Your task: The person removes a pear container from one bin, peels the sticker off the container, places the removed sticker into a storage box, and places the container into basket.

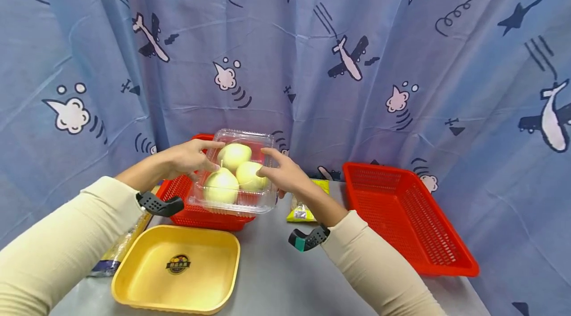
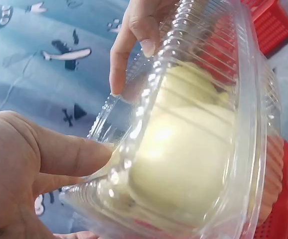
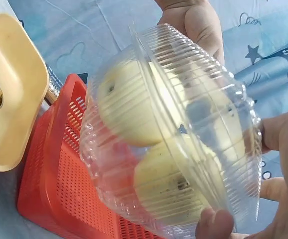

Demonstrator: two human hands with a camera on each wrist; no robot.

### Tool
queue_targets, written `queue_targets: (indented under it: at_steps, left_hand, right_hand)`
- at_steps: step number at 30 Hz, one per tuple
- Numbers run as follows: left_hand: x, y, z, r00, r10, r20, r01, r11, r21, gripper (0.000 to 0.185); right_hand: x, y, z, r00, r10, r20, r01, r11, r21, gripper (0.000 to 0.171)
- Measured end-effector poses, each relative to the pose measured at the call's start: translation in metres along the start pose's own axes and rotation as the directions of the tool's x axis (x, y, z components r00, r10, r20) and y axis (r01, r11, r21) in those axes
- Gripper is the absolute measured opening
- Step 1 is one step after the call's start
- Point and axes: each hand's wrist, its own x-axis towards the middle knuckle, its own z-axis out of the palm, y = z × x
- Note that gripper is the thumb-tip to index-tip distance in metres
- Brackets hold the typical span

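A clear ribbed plastic clamshell box [image 1: 243, 134] with three pale yellow pears [image 1: 221, 187] inside is held up, tilted, over the left red basket [image 1: 180, 192]. My left hand [image 1: 186, 158] grips its left side, thumb and fingers spread along the edge. At the opposite side my right hand [image 1: 285, 173] holds it. In the left wrist view, the left thumb presses near the box's ribbed edge, and right-hand fingers show beyond. The right wrist view has the right hand [image 3: 283, 164] around the box [image 3: 156, 99], with a thumb tip by the rim.
In front of the left basket lies a yellow tray [image 1: 178, 276] with a dark label. Another red basket [image 1: 410, 217] stands on the right. A yellow packet [image 1: 298, 214] lies between, partly behind my right arm. Beside the tray is a long packet [image 1: 113, 251]. A blue patterned curtain [image 1: 285, 58] hangs behind.
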Motion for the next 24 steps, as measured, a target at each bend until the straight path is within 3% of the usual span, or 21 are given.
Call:
queue_targets:
  at_steps: [11,24]
  left_hand:
    - [0.009,-0.024,-0.014,0.997,-0.045,-0.062,0.046,0.999,0.015,0.073]
    - [0.021,-0.061,-0.018,0.990,-0.027,-0.138,0.035,0.998,0.054,0.072]
  right_hand:
    - [0.034,0.002,0.025,1.000,0.001,-0.014,-0.001,0.999,-0.052,0.065]
    - [0.058,0.016,0.050,0.999,0.030,0.012,-0.030,0.998,0.049,0.071]
